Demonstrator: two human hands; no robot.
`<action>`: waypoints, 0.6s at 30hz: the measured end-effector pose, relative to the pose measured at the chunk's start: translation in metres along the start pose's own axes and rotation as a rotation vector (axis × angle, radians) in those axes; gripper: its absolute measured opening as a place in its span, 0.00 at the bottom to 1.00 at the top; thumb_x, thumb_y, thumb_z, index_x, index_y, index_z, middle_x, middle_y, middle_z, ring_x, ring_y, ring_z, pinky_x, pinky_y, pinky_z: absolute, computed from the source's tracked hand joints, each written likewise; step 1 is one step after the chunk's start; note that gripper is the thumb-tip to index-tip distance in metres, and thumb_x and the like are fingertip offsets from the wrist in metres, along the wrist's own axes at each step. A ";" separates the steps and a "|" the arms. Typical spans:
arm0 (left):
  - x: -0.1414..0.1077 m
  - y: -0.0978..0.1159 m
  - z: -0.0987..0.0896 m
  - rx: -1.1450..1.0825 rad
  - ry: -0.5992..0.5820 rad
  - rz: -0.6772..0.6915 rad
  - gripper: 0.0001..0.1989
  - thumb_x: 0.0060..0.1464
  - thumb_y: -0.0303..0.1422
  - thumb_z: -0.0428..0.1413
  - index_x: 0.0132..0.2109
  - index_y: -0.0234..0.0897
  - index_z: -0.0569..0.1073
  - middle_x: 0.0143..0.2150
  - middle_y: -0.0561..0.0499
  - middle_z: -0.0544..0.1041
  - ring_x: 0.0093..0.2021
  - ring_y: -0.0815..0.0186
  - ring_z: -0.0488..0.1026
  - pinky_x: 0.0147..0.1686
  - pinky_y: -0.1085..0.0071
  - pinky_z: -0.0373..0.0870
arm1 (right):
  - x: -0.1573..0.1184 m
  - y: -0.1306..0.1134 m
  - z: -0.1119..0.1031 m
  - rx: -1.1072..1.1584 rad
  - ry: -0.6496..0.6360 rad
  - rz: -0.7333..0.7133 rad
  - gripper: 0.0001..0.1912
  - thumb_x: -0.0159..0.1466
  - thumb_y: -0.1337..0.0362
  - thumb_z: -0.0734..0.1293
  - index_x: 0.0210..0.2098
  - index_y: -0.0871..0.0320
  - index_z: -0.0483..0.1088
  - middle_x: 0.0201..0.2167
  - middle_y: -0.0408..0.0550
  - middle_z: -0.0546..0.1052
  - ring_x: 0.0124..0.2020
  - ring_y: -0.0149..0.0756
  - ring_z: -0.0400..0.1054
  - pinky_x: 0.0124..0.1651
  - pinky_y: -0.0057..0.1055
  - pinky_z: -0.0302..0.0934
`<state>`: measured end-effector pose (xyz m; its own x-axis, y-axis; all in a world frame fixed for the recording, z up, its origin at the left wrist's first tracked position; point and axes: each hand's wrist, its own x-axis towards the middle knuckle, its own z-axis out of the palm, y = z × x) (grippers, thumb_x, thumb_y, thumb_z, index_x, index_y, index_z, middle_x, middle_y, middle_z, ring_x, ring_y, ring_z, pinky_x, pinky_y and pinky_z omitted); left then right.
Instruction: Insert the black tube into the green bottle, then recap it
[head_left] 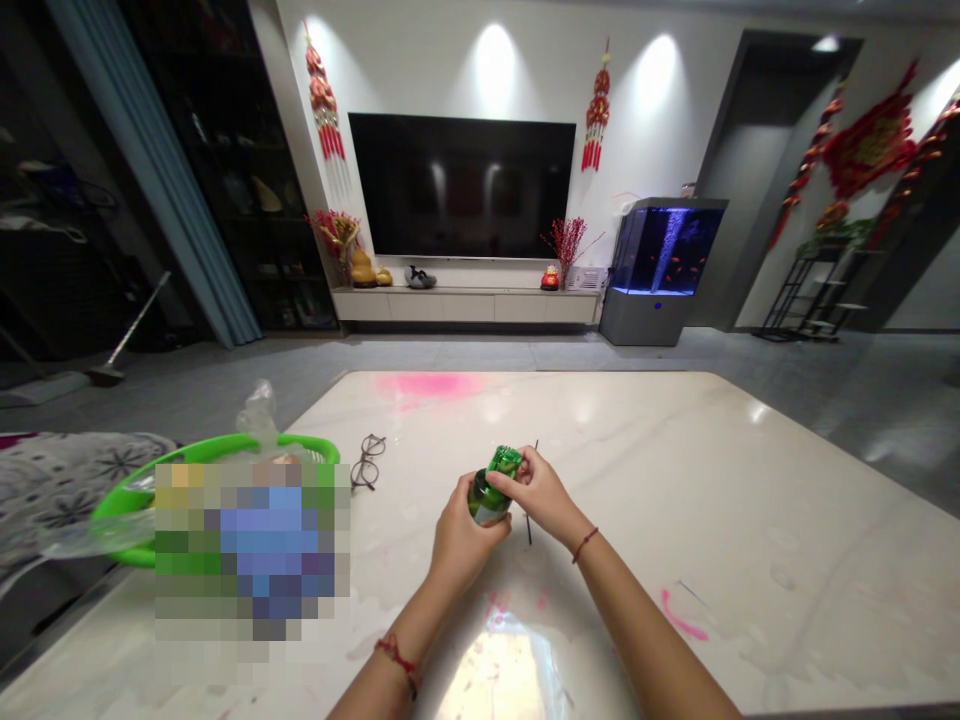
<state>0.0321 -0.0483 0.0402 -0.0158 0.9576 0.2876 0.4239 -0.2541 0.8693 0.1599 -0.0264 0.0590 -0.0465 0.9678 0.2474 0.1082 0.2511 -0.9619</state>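
A small dark green jar (489,500) with a pale label is held over the middle of the table, tilted a little. My left hand (463,532) is wrapped round its body from the left and below. At the jar's mouth is a shiny green piece (505,460), which looks like a lid or wrapper; whether it is attached is hard to tell. My right hand (541,496) pinches this piece from the right with thumb and fingers. Partly behind my right hand, a thin dark stick (529,530) lies on the table.
Eyeglasses (368,462) lie left of my hands on the pale table (750,500). A green basket (124,510) with plastic bags stands at the left, partly pixelated. Pink stains mark the tabletop. A television and a fish tank (667,250) are beyond.
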 end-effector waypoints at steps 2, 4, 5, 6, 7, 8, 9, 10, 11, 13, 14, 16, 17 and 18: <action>-0.001 0.002 0.002 -0.030 0.001 -0.009 0.24 0.35 0.29 0.59 0.45 0.39 0.66 0.38 0.50 0.74 0.37 0.64 0.72 0.36 0.70 0.66 | 0.000 0.000 0.001 -0.046 0.023 -0.010 0.18 0.48 0.53 0.69 0.28 0.57 0.59 0.19 0.36 0.61 0.21 0.26 0.55 0.24 0.24 0.52; -0.001 0.004 0.003 -0.056 -0.001 -0.018 0.24 0.35 0.29 0.59 0.45 0.38 0.66 0.38 0.51 0.74 0.36 0.64 0.72 0.36 0.70 0.66 | -0.001 -0.001 -0.001 -0.068 0.024 -0.028 0.17 0.49 0.53 0.68 0.28 0.58 0.60 0.19 0.36 0.61 0.21 0.26 0.54 0.24 0.24 0.52; -0.001 0.004 0.003 -0.063 -0.004 -0.020 0.24 0.35 0.29 0.59 0.44 0.38 0.66 0.37 0.51 0.74 0.36 0.64 0.72 0.36 0.70 0.67 | -0.001 -0.002 -0.002 -0.071 0.018 -0.036 0.16 0.49 0.54 0.68 0.29 0.58 0.61 0.19 0.36 0.61 0.21 0.26 0.54 0.24 0.24 0.52; -0.001 0.004 0.003 -0.063 -0.005 -0.021 0.24 0.35 0.29 0.59 0.44 0.38 0.66 0.37 0.51 0.74 0.35 0.64 0.72 0.36 0.70 0.67 | -0.001 -0.003 -0.003 -0.075 0.008 -0.046 0.15 0.50 0.55 0.68 0.29 0.58 0.62 0.20 0.36 0.61 0.22 0.26 0.54 0.24 0.24 0.52; -0.001 0.003 0.003 -0.059 -0.002 -0.023 0.24 0.35 0.30 0.59 0.44 0.38 0.66 0.37 0.51 0.74 0.35 0.64 0.72 0.35 0.70 0.67 | -0.001 -0.004 -0.005 -0.080 -0.002 -0.057 0.14 0.50 0.56 0.67 0.30 0.58 0.63 0.20 0.37 0.61 0.22 0.26 0.55 0.25 0.24 0.52; -0.001 0.003 0.003 -0.054 0.000 -0.023 0.24 0.36 0.30 0.59 0.44 0.38 0.66 0.37 0.51 0.74 0.35 0.64 0.72 0.35 0.70 0.67 | -0.001 -0.005 -0.006 -0.085 -0.012 -0.066 0.13 0.50 0.57 0.67 0.30 0.59 0.64 0.21 0.37 0.62 0.23 0.27 0.55 0.25 0.25 0.53; -0.001 0.002 0.003 -0.051 0.002 -0.025 0.24 0.36 0.31 0.59 0.44 0.38 0.66 0.37 0.51 0.74 0.35 0.64 0.72 0.35 0.70 0.67 | -0.002 -0.007 -0.007 -0.090 -0.022 -0.073 0.12 0.50 0.58 0.67 0.30 0.59 0.65 0.21 0.38 0.63 0.23 0.27 0.56 0.27 0.25 0.54; -0.001 0.001 0.002 -0.050 0.002 -0.025 0.24 0.36 0.31 0.60 0.45 0.38 0.66 0.37 0.51 0.75 0.35 0.64 0.72 0.35 0.70 0.67 | -0.002 -0.008 -0.008 -0.093 -0.029 -0.078 0.12 0.50 0.59 0.67 0.31 0.59 0.66 0.22 0.39 0.64 0.24 0.28 0.57 0.28 0.26 0.55; 0.000 0.000 0.002 -0.052 0.002 -0.024 0.24 0.36 0.31 0.60 0.45 0.39 0.66 0.37 0.51 0.75 0.35 0.64 0.72 0.35 0.70 0.67 | -0.002 -0.009 -0.009 -0.090 -0.031 -0.078 0.11 0.50 0.60 0.67 0.32 0.59 0.66 0.23 0.40 0.65 0.25 0.28 0.59 0.29 0.26 0.56; 0.001 -0.001 0.002 -0.059 -0.002 -0.019 0.24 0.36 0.31 0.60 0.45 0.39 0.66 0.38 0.51 0.75 0.36 0.64 0.72 0.37 0.69 0.67 | -0.002 -0.011 -0.009 -0.067 -0.031 -0.067 0.13 0.50 0.61 0.67 0.35 0.59 0.67 0.27 0.42 0.68 0.27 0.29 0.61 0.31 0.27 0.57; 0.001 -0.002 0.001 -0.060 -0.001 -0.018 0.25 0.36 0.32 0.60 0.45 0.38 0.66 0.38 0.51 0.75 0.36 0.64 0.72 0.37 0.69 0.67 | -0.002 -0.011 -0.009 -0.050 -0.032 -0.061 0.15 0.50 0.61 0.66 0.37 0.59 0.67 0.30 0.44 0.69 0.28 0.30 0.62 0.31 0.27 0.58; 0.002 -0.003 0.001 -0.047 0.001 -0.025 0.25 0.36 0.32 0.60 0.46 0.38 0.66 0.38 0.50 0.75 0.37 0.63 0.72 0.37 0.69 0.66 | -0.002 -0.011 -0.009 -0.030 -0.033 -0.052 0.17 0.50 0.62 0.66 0.40 0.59 0.67 0.34 0.47 0.71 0.31 0.31 0.64 0.33 0.28 0.59; 0.002 -0.003 0.001 -0.038 0.001 -0.032 0.25 0.36 0.33 0.60 0.46 0.38 0.66 0.38 0.50 0.75 0.37 0.63 0.72 0.37 0.69 0.66 | -0.002 -0.011 -0.008 -0.032 -0.035 -0.050 0.18 0.50 0.62 0.66 0.41 0.59 0.67 0.35 0.47 0.71 0.32 0.32 0.64 0.34 0.29 0.59; 0.003 -0.003 0.000 -0.030 0.000 -0.038 0.25 0.37 0.33 0.60 0.46 0.38 0.66 0.38 0.50 0.75 0.36 0.63 0.72 0.37 0.69 0.66 | -0.002 -0.011 -0.008 -0.044 -0.035 -0.051 0.19 0.50 0.63 0.66 0.42 0.59 0.66 0.35 0.47 0.71 0.33 0.32 0.65 0.35 0.30 0.60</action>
<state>0.0314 -0.0449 0.0384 -0.0315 0.9667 0.2539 0.3954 -0.2213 0.8915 0.1666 -0.0310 0.0698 -0.0878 0.9528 0.2905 0.1484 0.3009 -0.9420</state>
